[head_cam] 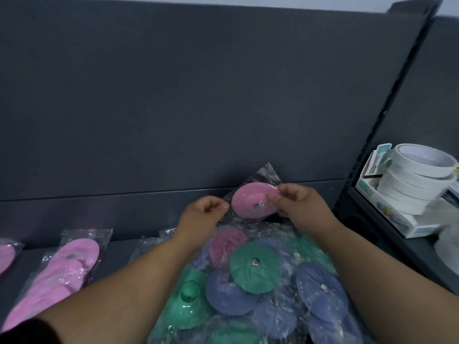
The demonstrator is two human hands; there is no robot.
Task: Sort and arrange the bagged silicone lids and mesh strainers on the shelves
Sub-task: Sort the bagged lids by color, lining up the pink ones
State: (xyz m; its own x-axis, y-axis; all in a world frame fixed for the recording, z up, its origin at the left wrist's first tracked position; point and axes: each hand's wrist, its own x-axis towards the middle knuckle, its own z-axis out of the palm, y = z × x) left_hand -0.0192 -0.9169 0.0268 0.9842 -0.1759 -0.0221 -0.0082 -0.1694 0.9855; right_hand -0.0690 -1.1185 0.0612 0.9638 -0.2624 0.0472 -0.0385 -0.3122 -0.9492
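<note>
Both hands pinch one clear-bagged pink round silicone lid (252, 203): left hand (203, 214) at its left edge, right hand (296, 203) at its right, above pile of bagged green, blue and pink lids (260, 281) on dark shelf (119, 247).

Pink bagged lid (6, 255) cut by left edge, white object (448, 247) at right edge blurred, unidentifiable

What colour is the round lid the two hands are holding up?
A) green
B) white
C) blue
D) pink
D: the bagged lid pinched between the left hand and the right hand is pink, while the green lid and blue lid lie in the pile below.
</note>
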